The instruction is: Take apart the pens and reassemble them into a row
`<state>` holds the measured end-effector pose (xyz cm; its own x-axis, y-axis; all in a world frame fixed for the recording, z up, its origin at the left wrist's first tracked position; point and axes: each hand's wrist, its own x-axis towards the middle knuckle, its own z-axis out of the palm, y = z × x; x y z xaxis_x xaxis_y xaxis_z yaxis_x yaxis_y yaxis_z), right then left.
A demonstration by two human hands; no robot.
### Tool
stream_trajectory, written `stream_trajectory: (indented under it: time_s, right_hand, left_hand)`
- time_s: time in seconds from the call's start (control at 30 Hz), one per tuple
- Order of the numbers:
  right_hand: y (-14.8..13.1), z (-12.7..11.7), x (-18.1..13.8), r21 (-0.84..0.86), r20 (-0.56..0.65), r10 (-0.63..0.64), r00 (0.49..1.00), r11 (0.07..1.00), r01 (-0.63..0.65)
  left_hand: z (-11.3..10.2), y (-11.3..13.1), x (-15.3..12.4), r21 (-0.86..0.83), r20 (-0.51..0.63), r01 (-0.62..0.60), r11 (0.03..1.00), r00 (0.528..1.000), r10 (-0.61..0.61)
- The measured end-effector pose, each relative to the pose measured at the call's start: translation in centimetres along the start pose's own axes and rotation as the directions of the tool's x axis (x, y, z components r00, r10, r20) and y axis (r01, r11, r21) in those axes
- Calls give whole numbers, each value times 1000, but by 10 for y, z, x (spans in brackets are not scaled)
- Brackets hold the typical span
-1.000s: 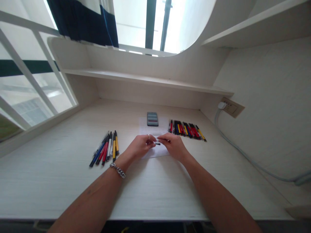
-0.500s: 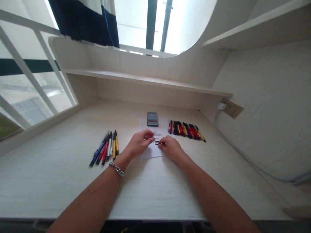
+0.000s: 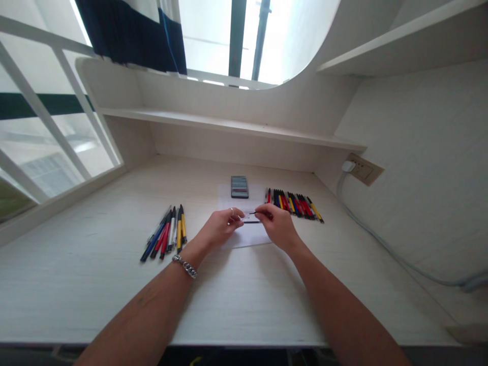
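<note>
My left hand point(image 3: 224, 224) is closed, thumb and fingers pinching a small clear piece point(image 3: 246, 217) that looks like a transparent tube. Facing it, my right hand point(image 3: 279, 223) pinches a thin dark stick point(image 3: 253, 212), its tip pointing left toward the clear piece. Whether the two pieces touch is too small to tell. Both hands are over a white sheet of paper point(image 3: 244, 240). Another thin dark stick point(image 3: 250, 222) lies on the paper between the hands.
Several pens point(image 3: 168, 231) lie in a loose group at the left. A row of several pens point(image 3: 295, 204) is behind my right hand. At the back of the paper lies a flat grey-blue case point(image 3: 239, 187). A plug with a cable point(image 3: 366, 231) runs along the right wall.
My right hand has lifted slightly away from me and to the right, with a thin dark stick now in its fingers. My left hand has shifted a little, still pinching the clear piece.
</note>
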<state>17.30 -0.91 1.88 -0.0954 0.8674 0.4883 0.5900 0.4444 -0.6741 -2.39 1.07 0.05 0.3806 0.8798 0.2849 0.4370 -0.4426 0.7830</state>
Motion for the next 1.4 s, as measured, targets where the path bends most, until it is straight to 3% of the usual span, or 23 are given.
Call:
stream_trajectory:
  time_s: [0.2, 0.63, 0.8, 1.07, 1.23, 1.4]
  right_hand:
    - [-2, 4, -2, -33, 61, -50, 997, 998, 52]
    - [3, 6, 0, 134, 141, 39, 989, 989, -58]
    - [21, 1, 5, -108, 96, 51, 994, 993, -40]
    - [35, 9, 3, -384, 179, 116, 977, 922, -39]
    - [31, 14, 4, -462, 217, 151, 964, 886, -35]
    - [30, 7, 4, -401, 187, 141, 972, 914, -55]
  left_hand:
    - [1, -2, 0, -5, 25, 1, 1000, 1000, -1]
    - [2, 5, 0, -74, 49, -29, 997, 998, 32]
    - [-2, 6, 2, -89, -47, 0, 996, 999, -4]
    - [-2, 2, 3, -149, -91, -2, 989, 996, -12]
    - [-2, 1, 3, -247, -29, 52, 968, 998, -61]
    - [-5, -2, 4, -136, -51, 67, 988, 996, -74]
